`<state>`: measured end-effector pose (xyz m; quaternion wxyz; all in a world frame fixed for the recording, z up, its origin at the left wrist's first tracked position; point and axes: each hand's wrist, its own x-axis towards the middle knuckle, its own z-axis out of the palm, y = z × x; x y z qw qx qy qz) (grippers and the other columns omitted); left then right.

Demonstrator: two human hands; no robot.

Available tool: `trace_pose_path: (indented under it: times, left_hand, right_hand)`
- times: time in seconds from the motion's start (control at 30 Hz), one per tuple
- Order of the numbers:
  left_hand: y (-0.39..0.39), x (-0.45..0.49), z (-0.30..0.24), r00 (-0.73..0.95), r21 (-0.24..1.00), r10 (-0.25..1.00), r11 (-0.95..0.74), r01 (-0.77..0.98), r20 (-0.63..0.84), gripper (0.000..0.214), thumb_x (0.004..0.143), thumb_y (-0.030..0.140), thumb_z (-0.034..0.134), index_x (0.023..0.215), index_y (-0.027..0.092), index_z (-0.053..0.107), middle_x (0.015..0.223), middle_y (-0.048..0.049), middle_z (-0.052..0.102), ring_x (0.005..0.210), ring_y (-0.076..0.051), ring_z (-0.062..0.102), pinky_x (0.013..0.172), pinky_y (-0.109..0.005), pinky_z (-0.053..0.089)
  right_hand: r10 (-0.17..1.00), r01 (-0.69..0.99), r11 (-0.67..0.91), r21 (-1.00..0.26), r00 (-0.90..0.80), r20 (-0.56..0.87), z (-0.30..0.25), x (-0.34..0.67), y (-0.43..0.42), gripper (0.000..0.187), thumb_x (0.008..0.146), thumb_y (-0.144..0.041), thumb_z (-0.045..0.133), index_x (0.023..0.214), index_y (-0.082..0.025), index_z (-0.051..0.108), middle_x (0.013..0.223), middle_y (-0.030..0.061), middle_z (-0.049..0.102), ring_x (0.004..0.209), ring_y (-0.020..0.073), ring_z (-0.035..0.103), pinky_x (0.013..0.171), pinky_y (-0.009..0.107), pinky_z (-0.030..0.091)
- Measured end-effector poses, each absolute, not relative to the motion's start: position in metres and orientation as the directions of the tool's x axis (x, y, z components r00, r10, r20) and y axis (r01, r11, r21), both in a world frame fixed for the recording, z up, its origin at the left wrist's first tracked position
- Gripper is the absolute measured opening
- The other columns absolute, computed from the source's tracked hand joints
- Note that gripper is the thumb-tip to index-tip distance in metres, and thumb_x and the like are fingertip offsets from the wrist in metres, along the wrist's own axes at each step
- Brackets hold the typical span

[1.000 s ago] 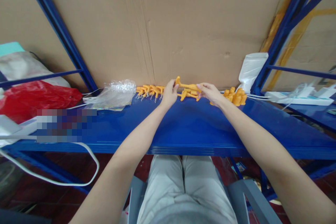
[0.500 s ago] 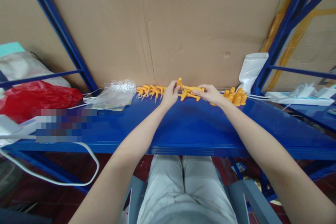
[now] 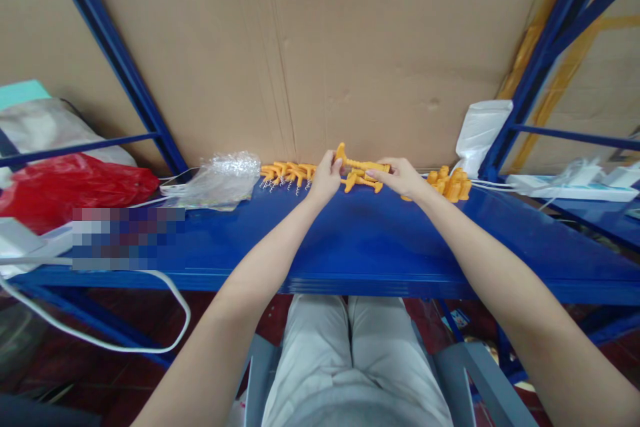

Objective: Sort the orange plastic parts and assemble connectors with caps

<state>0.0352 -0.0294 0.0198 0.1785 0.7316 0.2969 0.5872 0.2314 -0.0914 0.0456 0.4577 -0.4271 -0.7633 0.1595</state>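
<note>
Between my two hands, just above the blue shelf, is an orange corkscrew (image 3: pixel 364 164) with a T-shaped handle and a long sheath over its screw. My left hand (image 3: pixel 326 177) is closed on the handle end. At the sheath end, my right hand (image 3: pixel 397 177) pinches with thumb and fingers. More sheathed orange corkscrews (image 3: pixel 361 181) lie beneath it on the shelf, partly hidden. Left of my left hand is a row of orange corkscrew handles (image 3: pixel 289 171) with bare metal spirals. Several orange sheaths (image 3: pixel 454 184) stand upright to the right of my right hand.
Everything rests on a blue metal shelf (image 3: pixel 360 247) backed by a cardboard sheet (image 3: pixel 380 60). Clear plastic bags (image 3: pixel 220 180) and a red bag (image 3: pixel 75 183) lie left. A white pouch (image 3: pixel 483 137) and a power strip (image 3: pixel 575 188) are at right. A white cable (image 3: pixel 185 307) hangs over the front edge.
The handle end of the held corkscrew has risen slightly. Both hands keep hold of it in nearly the same place.
</note>
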Motion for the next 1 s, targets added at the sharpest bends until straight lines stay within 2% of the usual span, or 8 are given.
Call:
trace_pose_path:
  times: [0.13, 0.3, 0.47, 0.6, 0.77, 1.0]
  left_hand:
    - [-0.031, 0.036, 0.021, 0.114, 0.640, 0.670, -0.737, 0.218, 0.733, 0.019, 0.100, 0.035, 0.048, 0.087, 0.022, 0.052, 0.069, 0.0008, 0.058, 0.062, -0.013, 0.056, 0.064, -0.026, 0.049]
    - [-0.041, 0.039, 0.021, 0.190, 0.636, 0.664, -0.747, 0.193, 0.723, 0.015, 0.099, 0.034, 0.049, 0.091, 0.021, 0.052, 0.074, 0.0006, 0.062, 0.066, -0.012, 0.060, 0.066, -0.025, 0.051]
    - [-0.053, 0.041, 0.023, 0.266, 0.619, 0.658, -0.753, 0.221, 0.705, 0.008, 0.097, 0.028, 0.050, 0.092, 0.022, 0.051, 0.077, -0.0004, 0.065, 0.075, -0.014, 0.064, 0.075, -0.027, 0.052]
    - [-0.056, 0.041, 0.023, 0.302, 0.608, 0.654, -0.757, 0.240, 0.694, 0.009, 0.097, 0.028, 0.050, 0.090, 0.022, 0.051, 0.076, -0.0010, 0.066, 0.075, -0.015, 0.064, 0.078, -0.028, 0.052]
    - [-0.058, 0.042, 0.020, 0.330, 0.591, 0.645, -0.764, 0.258, 0.689, 0.012, 0.098, 0.030, 0.051, 0.090, 0.021, 0.053, 0.073, 0.0001, 0.064, 0.069, -0.014, 0.061, 0.075, -0.027, 0.051]
    - [-0.061, 0.047, 0.023, 0.284, 0.645, 0.690, -0.723, 0.247, 0.666, 0.016, 0.097, 0.021, 0.050, 0.081, 0.021, 0.050, 0.066, 0.0026, 0.059, 0.063, -0.012, 0.057, 0.069, -0.025, 0.047]
  right_hand:
    - [0.825, 0.506, 0.551, -0.663, -0.214, 0.523, 0.048, 0.231, -0.097, 0.055, 0.071, -0.073, 0.065, 0.069, -0.019, 0.060, 0.054, -0.0032, 0.049, 0.049, 0.0109, 0.047, 0.045, 0.024, 0.040]
    - [0.867, 0.591, 0.487, -0.643, -0.238, 0.438, 0.047, 0.238, -0.097, 0.050, 0.068, -0.068, 0.069, 0.068, -0.019, 0.058, 0.058, -0.0012, 0.058, 0.050, 0.0113, 0.049, 0.049, 0.025, 0.040]
    - [0.875, 0.816, 0.411, -0.407, -0.227, 0.427, 0.046, 0.242, -0.095, 0.030, 0.077, -0.047, 0.066, 0.067, -0.019, 0.061, 0.064, 0.0004, 0.065, 0.061, 0.0149, 0.058, 0.058, 0.026, 0.039]
    - [0.880, 0.940, 0.282, -0.193, -0.174, 0.441, 0.047, 0.240, -0.099, 0.012, 0.079, -0.031, 0.063, 0.077, -0.021, 0.068, 0.072, 0.0034, 0.071, 0.071, 0.0192, 0.065, 0.061, 0.026, 0.039]
    - [0.890, 0.993, 0.117, 0.005, -0.107, 0.442, 0.052, 0.234, -0.108, 0.021, 0.085, -0.029, 0.058, 0.096, -0.020, 0.074, 0.092, 0.0103, 0.076, 0.089, 0.0256, 0.070, 0.069, 0.029, 0.044]
    - [0.882, 0.991, 0.083, 0.107, -0.123, 0.455, 0.055, 0.229, -0.112, 0.029, 0.092, -0.028, 0.050, 0.106, -0.017, 0.072, 0.100, 0.0139, 0.076, 0.096, 0.0268, 0.070, 0.074, 0.030, 0.045]
